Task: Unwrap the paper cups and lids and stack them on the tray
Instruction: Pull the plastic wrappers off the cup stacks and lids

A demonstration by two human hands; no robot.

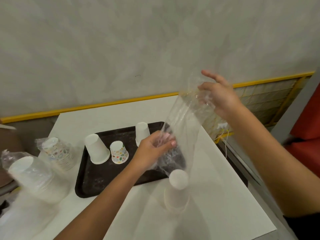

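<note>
Clear plastic sleeve (183,122) slanting from right of centre down to mid-frame, stretched between both hands. Upper end gripped by right hand (220,99), fingers curled into the film, one finger pointing up and left. Lower part pinched by left hand (154,146), thumb pressed against fingers through the crumpled film. Just below the sleeve's lower mouth, bottom centre, an upturned stack of white cups (177,187) on the table, blurred; contact with the film impossible to tell.

Grey mottled wall (121,40) over the upper half. White matte table (225,196) across the lower half, corner jutting right. Yellow trim (103,103) along the wall's foot. Yellow-framed mesh panel (263,97) at right, red seat (308,127) at the far right edge.

Black speckled tray (97,177), rounded corners, left of centre. At lower left, beside the tray, a wrapped stack of white cups (32,177), film crinkled and glossy. Behind it, a wrapped stack of patterned cups (58,153). On the tray, all upturned and apart: plain white cup (97,148), another white cup (142,132) at the far edge, small patterned cup (119,152) between them.
</note>
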